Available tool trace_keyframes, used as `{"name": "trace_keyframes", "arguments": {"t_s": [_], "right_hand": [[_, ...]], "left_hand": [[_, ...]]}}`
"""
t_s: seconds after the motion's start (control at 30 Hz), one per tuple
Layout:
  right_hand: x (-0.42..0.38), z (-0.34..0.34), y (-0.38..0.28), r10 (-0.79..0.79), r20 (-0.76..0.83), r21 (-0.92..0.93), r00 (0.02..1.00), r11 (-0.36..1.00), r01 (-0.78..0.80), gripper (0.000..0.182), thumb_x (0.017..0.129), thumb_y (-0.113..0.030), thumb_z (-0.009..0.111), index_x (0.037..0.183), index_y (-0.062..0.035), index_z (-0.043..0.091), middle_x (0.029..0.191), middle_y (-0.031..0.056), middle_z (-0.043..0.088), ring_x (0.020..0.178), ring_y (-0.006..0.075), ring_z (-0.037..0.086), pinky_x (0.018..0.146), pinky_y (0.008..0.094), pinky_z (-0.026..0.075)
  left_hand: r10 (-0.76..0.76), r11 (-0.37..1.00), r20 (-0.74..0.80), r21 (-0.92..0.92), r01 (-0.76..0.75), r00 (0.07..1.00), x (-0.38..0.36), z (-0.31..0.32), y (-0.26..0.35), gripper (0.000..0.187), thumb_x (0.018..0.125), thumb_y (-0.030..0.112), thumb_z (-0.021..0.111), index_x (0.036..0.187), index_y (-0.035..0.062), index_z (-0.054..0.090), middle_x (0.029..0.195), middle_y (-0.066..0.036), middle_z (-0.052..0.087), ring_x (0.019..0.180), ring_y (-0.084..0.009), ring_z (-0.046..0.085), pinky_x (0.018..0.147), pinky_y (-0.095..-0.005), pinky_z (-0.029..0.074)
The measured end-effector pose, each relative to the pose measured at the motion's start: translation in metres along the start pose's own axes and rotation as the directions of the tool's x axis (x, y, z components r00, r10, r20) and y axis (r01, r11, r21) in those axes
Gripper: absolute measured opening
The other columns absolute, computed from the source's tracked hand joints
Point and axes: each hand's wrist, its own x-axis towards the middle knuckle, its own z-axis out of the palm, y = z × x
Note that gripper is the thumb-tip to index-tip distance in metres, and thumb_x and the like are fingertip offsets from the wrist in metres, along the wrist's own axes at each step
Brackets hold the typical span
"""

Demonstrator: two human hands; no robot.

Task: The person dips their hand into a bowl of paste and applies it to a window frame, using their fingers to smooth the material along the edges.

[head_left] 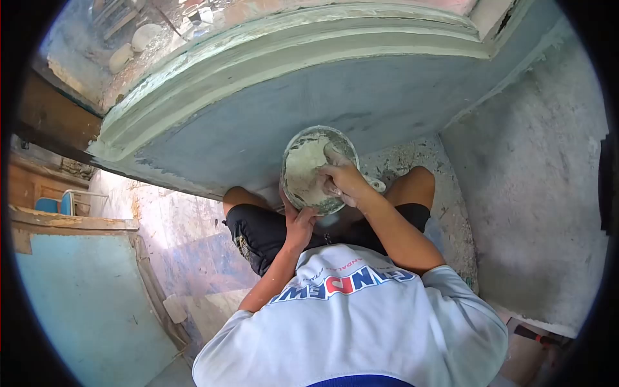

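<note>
Above the lap, at twelve o'clock from the chest, the bowl (314, 169) of pale paste sat cupped from below by the left hand (298, 222), fingers curled on its base. The right hand (342, 182) reached inside, fingers closed, apparently on a tool I could not make out. Steady support and scraping the rim would serve best.

The left hand (298, 222) cups the underside of a round bowl (291, 147) smeared with pale putty (304, 169), holding it above the lap. The right hand (343, 180) reaches into the bowl, fingers closed on something in the putty; what it is cannot be told. Just beyond the bowl lies a blue-grey panel (258, 116) with a curved moulded edge (284, 45). The person wears black shorts (258, 232) and a white shirt (361, 322).
</note>
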Motion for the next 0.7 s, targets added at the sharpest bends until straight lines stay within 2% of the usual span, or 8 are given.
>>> {"name": "trace_keyframes", "arguments": {"t_s": [0.1, 0.17, 0.23, 0.37, 0.43, 0.5, 0.6, 0.7], "right_hand": [[0.003, 0.001, -0.002, 0.021, 0.028, 0.135, 0.999, 0.991, -0.024, 0.036, 0.089, -0.002, 0.057, 0.123, -0.0038, 0.043, 0.066, 0.0093, 0.06, 0.041, 0.0116, 0.047, 0.036, 0.0251, 0.031], [0.005, 0.007, -0.003, 0.081, -0.015, 0.163, 0.997, 0.984, -0.078, 0.042, 0.09, -0.002, 0.057, 0.129, -0.0055, 0.04, 0.067, 0.0093, 0.06, 0.042, 0.0112, 0.046, 0.037, 0.0254, 0.031], [0.012, 0.006, 0.005, 0.102, 0.003, 0.215, 0.995, 0.972, -0.1, 0.032, 0.092, 0.0, 0.053, 0.119, -0.0098, 0.039, 0.068, 0.0095, 0.059, 0.037, 0.0103, 0.038, 0.035, 0.0257, 0.029], [0.01, 0.016, 0.004, 0.094, 0.031, 0.238, 0.995, 0.966, -0.098, 0.05, 0.092, -0.002, 0.052, 0.137, -0.0147, 0.035, 0.068, 0.0056, 0.059, 0.037, 0.0084, 0.036, 0.035, 0.0247, 0.029], [0.009, 0.022, 0.002, 0.072, 0.05, 0.262, 0.996, 0.962, -0.082, 0.079, 0.091, -0.003, 0.055, 0.158, -0.0148, 0.015, 0.067, 0.0048, 0.058, 0.043, 0.0083, 0.041, 0.041, 0.0239, 0.033], [0.011, 0.014, 0.005, 0.107, 0.121, 0.235, 0.987, 0.963, -0.133, 0.08, 0.093, -0.004, 0.052, 0.161, -0.0196, 0.014, 0.066, 0.0026, 0.055, 0.042, 0.0072, 0.039, 0.041, 0.0229, 0.032], [-0.008, 0.011, -0.006, 0.068, 0.3, 0.288, 0.951, 0.945, -0.158, 0.066, 0.093, -0.004, 0.051, 0.155, -0.0174, 0.033, 0.063, 0.0005, 0.05, 0.04, 0.007, 0.035, 0.041, 0.0217, 0.028], [-0.041, 0.03, -0.047, 0.028, 0.311, 0.139, 0.95, 0.987, -0.075, 0.066, 0.094, -0.005, 0.054, 0.156, -0.0156, 0.031, 0.068, -0.0012, 0.053, 0.041, 0.0057, 0.041, 0.042, 0.0201, 0.033]], "left_hand": [[0.017, 1.0, -0.013, 0.014, -0.017, 1.0, 0.0, 0.01, 0.0, 0.098, 0.077, -0.007, 0.05, 0.156, 0.0294, 0.006, 0.136, -0.007, 0.04, 0.097, -0.0154, 0.056, 0.064, -0.0238, 0.051], [0.035, 0.999, -0.048, -0.001, -0.035, 0.998, 0.0, 0.01, -0.001, 0.098, 0.076, -0.007, 0.05, 0.156, 0.0289, 0.006, 0.135, -0.007, 0.041, 0.092, -0.0131, 0.054, 0.06, -0.0218, 0.047], [0.026, 0.998, -0.005, 0.052, -0.025, 1.0, 0.002, -0.001, -0.006, 0.099, 0.075, -0.008, 0.05, 0.156, 0.0282, 0.007, 0.133, -0.007, 0.042, 0.092, -0.0117, 0.054, 0.061, -0.0215, 0.047], [0.026, 0.998, 0.001, 0.063, -0.026, 1.0, 0.004, -0.003, -0.002, 0.099, 0.075, -0.008, 0.05, 0.156, 0.0281, 0.007, 0.132, -0.006, 0.042, 0.092, -0.012, 0.054, 0.061, -0.0214, 0.048], [0.003, 0.999, -0.02, 0.035, -0.002, 1.0, 0.002, 0.002, 0.003, 0.097, 0.076, -0.007, 0.05, 0.156, 0.0276, 0.008, 0.132, -0.006, 0.044, 0.092, -0.0126, 0.055, 0.061, -0.0216, 0.049], [-0.014, 1.0, -0.068, -0.013, 0.013, 0.998, 0.001, 0.002, -0.001, 0.096, 0.077, -0.007, 0.049, 0.157, 0.0276, 0.009, 0.132, -0.005, 0.044, 0.092, -0.0128, 0.055, 0.061, -0.0222, 0.05], [-0.025, 0.997, -0.076, -0.068, 0.019, 0.997, 0.002, -0.011, -0.006, 0.095, 0.078, -0.006, 0.049, 0.157, 0.0282, 0.01, 0.133, -0.005, 0.045, 0.094, -0.0135, 0.057, 0.063, -0.0239, 0.051], [-0.005, 0.99, -0.058, -0.141, -0.004, 0.998, 0.0, -0.011, -0.003, 0.093, 0.079, -0.005, 0.048, 0.157, 0.0297, 0.01, 0.138, -0.006, 0.044, 0.103, -0.017, 0.058, 0.07, -0.0293, 0.056]]}}
